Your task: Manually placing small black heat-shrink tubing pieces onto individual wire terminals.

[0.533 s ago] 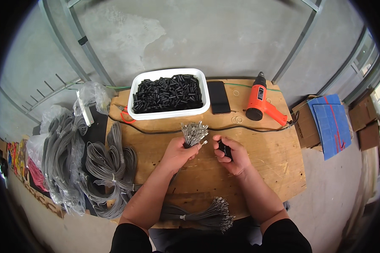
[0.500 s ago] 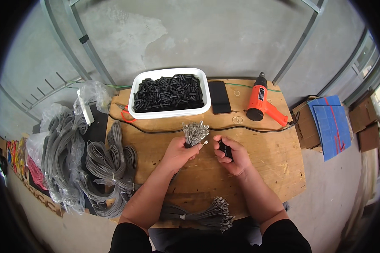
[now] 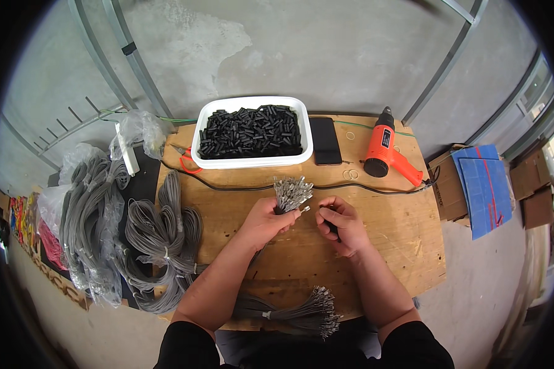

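Note:
My left hand [image 3: 264,220] grips a bundle of grey cables [image 3: 290,192] whose metal-tipped ends stick up above the fist. My right hand [image 3: 341,222] is closed around a small black tube piece [image 3: 331,226], its fingertips close to one cable tip beside the bundle. Both hands hover over the middle of a wooden table [image 3: 388,246]. A white tub [image 3: 251,161] full of short black tubes [image 3: 251,130] stands at the back of the table, beyond the hands.
An orange heat gun [image 3: 388,147] and a black phone [image 3: 325,140] lie at the back right. A tied cable bundle [image 3: 295,312] lies at the table's front edge. Coils of grey cable [image 3: 160,234] and bagged cable [image 3: 92,209] are piled left. Blue and brown boxes [image 3: 480,190] sit on the right floor.
My right hand has moved a little left, closer to the tips of the bundle. My left hand keeps the bundle in about the same place.

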The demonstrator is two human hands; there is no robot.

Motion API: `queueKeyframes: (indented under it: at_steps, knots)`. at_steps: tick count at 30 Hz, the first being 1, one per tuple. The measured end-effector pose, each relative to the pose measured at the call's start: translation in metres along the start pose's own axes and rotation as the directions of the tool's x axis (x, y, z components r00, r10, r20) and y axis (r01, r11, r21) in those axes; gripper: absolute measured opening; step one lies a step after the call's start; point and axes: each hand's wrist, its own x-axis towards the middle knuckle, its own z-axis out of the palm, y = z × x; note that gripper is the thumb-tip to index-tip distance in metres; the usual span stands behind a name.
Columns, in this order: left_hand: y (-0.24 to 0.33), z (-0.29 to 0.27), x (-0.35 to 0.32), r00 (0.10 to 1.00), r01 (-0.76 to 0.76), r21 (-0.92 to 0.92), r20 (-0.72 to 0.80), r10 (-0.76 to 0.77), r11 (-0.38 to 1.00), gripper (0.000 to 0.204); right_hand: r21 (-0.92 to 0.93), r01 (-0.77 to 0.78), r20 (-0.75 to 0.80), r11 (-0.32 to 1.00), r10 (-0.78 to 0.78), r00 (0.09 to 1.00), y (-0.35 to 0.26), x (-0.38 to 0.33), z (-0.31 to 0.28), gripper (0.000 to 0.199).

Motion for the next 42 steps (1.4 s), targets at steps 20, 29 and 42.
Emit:
queueKeyframes:
  at_steps: [20, 29, 42]
  knots:
    - [-0.002, -0.003, -0.001, 1.000, 0.006, 0.087, 0.025, -0.009, 0.996, 0.010, -0.097, 0.046, -0.077, 0.994, -0.054, 0.996, 0.002, -0.006, 0.006, 0.013]
    - [-0.004, -0.005, 0.000, 0.998, 0.004, 0.148, 0.061, -0.014, 0.989, 0.014, -0.034, 0.030, -0.086, 0.999, -0.033, 0.996, 0.003, -0.006, 0.006, 0.016]
    - [-0.005, -0.005, 0.000, 0.991, 0.004, 0.049, 0.136, -0.010, 0.999, 0.014, -0.205, 0.122, -0.051, 0.971, -0.135, 0.989, 0.003, -0.008, 0.001, 0.010]
